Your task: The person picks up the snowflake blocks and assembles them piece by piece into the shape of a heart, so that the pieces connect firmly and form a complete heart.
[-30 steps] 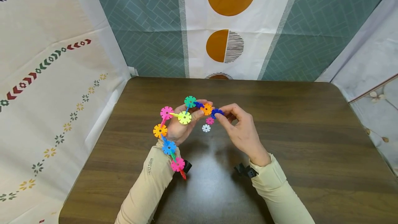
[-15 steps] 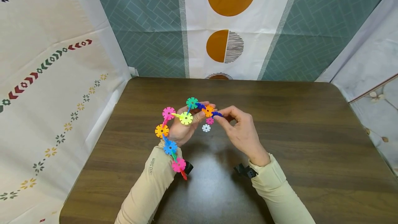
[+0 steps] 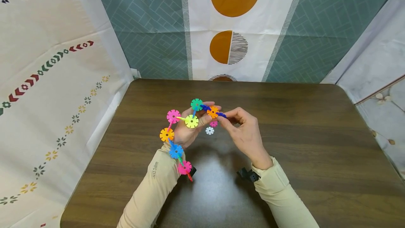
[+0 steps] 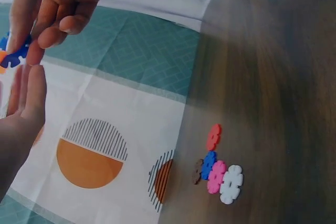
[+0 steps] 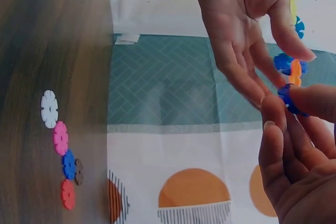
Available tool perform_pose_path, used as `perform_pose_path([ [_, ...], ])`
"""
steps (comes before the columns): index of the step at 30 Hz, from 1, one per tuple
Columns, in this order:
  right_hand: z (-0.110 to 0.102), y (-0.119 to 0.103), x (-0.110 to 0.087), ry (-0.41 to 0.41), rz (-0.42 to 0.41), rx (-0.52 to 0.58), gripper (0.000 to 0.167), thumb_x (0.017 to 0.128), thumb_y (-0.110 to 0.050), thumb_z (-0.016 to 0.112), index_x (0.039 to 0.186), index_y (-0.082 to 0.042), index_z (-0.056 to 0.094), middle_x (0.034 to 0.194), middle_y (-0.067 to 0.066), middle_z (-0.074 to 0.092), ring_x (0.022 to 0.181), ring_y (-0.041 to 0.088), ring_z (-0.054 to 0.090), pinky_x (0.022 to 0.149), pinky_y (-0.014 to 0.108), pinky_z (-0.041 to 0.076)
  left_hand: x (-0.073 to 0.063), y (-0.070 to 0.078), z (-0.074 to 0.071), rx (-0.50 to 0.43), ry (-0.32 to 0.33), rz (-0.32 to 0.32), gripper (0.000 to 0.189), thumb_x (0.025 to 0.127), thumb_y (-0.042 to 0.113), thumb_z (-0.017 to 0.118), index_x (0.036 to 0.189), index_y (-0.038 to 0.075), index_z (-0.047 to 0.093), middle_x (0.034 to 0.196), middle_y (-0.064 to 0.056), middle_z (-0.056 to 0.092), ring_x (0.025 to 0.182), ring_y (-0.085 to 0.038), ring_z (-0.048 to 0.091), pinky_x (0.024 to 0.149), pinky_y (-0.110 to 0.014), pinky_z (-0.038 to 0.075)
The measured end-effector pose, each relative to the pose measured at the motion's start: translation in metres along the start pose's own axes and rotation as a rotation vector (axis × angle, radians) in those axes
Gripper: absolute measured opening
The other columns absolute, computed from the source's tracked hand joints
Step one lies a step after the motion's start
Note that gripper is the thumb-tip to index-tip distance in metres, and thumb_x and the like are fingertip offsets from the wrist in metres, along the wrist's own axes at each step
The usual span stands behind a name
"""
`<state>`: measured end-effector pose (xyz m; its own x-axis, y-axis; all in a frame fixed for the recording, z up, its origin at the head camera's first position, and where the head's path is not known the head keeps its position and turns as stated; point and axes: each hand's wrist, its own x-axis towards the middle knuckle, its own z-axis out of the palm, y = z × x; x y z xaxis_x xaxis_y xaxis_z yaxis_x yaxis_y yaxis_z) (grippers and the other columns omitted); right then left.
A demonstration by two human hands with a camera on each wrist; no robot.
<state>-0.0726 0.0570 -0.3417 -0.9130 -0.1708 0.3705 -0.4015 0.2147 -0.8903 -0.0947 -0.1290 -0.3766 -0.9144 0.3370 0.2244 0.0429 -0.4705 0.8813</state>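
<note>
Right grip [image 3: 246, 136] pinches blue disc [image 3: 222, 114], sleeve lettering [image 3: 155, 170] blurred.

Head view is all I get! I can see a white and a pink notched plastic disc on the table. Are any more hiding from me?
Observer: Yes, three: a blue notched plastic disc, a brown notched disc and a red notched disc.
Operator: Cool! Which is farthest from the white notched disc?
Observer: The red notched disc; both wrist views show those two at opposite ends of the loose pieces.
Operator: What's tucked under the right hand, the one pinching the dark blue notched disc?
Observer: Its other fingers; the left wrist view shows them curled inward.
</note>
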Motion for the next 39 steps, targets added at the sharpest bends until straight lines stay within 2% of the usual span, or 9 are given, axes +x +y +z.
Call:
perform_pose_path([
  [7,0.0,0.031,0.004,-0.033,0.015,-0.026,0.014,0.087,-0.021,0.074,0.097,-0.012,0.069,0.089,-0.001,0.067,0.076,0.016,0.058,0.068,0.027,0.052,-0.001,-0.002,0.0,0.088,0.066,-0.028,0.043,0.096,0.009,0.06,0.137,0.0,0.052,0.124,-0.022,0.055,0.114,-0.032,0.056,0.104,-0.046,0.042],
  [13,-0.013,0.052,0.017,-0.069,0.021,-0.137,0.023,0.094,-0.037,0.064,0.102,-0.016,0.069,0.088,-0.001,0.067,0.075,0.016,0.056,0.067,0.031,0.048,-0.001,-0.001,-0.004,-0.006,0.103,-0.003,0.036,0.097,0.006,0.058,0.132,0.0,0.056,0.11,-0.016,0.058,0.105,-0.038,0.059,0.103,-0.054,0.04],
  [17,-0.017,0.074,0.03,-0.129,0.124,-0.268,0.025,0.097,-0.031,0.061,0.109,-0.009,0.067,0.093,0.003,0.066,0.08,0.019,0.057,0.071,0.033,0.051,-0.001,0.0,-0.007,-0.039,0.109,-0.005,0.034,0.098,0.005,0.056,0.131,0.002,0.057,0.106,-0.014,0.057,0.097,-0.034,0.064,0.099,-0.052,0.045],
  [22,-0.011,0.106,0.044,-0.314,0.302,-0.449,0.041,0.096,-0.024,0.064,0.129,-0.001,0.058,0.109,0.012,0.066,0.092,0.026,0.063,0.08,0.041,0.054,-0.002,0.0,-0.008,-0.025,0.104,-0.012,0.033,0.099,0.004,0.053,0.132,0.003,0.057,0.106,-0.013,0.057,0.093,-0.028,0.065,0.089,-0.04,0.052],
  [26,-0.003,0.129,0.052,-0.412,0.356,-0.552,0.051,0.094,-0.026,0.066,0.136,0.001,0.053,0.118,0.016,0.065,0.101,0.029,0.064,0.088,0.047,0.052,-0.001,-0.001,-0.007,-0.025,0.088,-0.015,0.032,0.099,0.002,0.051,0.131,0.003,0.057,0.107,-0.012,0.057,0.096,-0.029,0.063,0.097,-0.05,0.047],
  [29,0.004,0.139,0.057,-0.439,0.3,-0.635,0.04,0.094,-0.025,0.065,0.126,-0.001,0.062,0.104,0.013,0.067,0.095,0.028,0.061,0.08,0.043,0.053,0.0,0.0,-0.007,-0.032,0.079,-0.018,0.032,0.1,0.001,0.049,0.132,0.001,0.054,0.109,-0.012,0.056,0.096,-0.029,0.063,0.103,-0.059,0.039],
  [33,0.01,0.145,0.061,-0.443,0.233,-0.738,0.019,0.093,-0.022,0.067,0.105,-0.006,0.071,0.083,0.007,0.061,0.085,0.026,0.049,0.064,0.037,0.047,0.0,0.001,-0.007,-0.025,0.073,-0.02,0.034,0.101,-0.001,0.045,0.134,-0.001,0.05,0.108,-0.013,0.056,0.092,-0.028,0.065,0.1,-0.053,0.044],
  [36,0.011,0.143,0.061,-0.445,0.263,-0.771,0.019,0.092,-0.022,0.069,0.102,-0.006,0.071,0.088,0.008,0.058,0.086,0.025,0.05,0.065,0.037,0.048,0.0,0.002,-0.007,-0.008,0.065,-0.011,0.034,0.101,-0.001,0.043,0.134,0.0,0.05,0.111,-0.013,0.057,0.093,-0.029,0.065,0.098,-0.051,0.046],
  [39,0.009,0.14,0.06,-0.453,0.315,-0.749,0.024,0.091,-0.021,0.07,0.107,-0.004,0.065,0.094,0.01,0.057,0.085,0.024,0.052,0.067,0.037,0.049,-0.001,0.003,-0.008,0.016,0.06,-0.001,0.033,0.102,0.001,0.044,0.134,0.002,0.051,0.116,-0.012,0.056,0.094,-0.03,0.065,0.1,-0.058,0.041],
])
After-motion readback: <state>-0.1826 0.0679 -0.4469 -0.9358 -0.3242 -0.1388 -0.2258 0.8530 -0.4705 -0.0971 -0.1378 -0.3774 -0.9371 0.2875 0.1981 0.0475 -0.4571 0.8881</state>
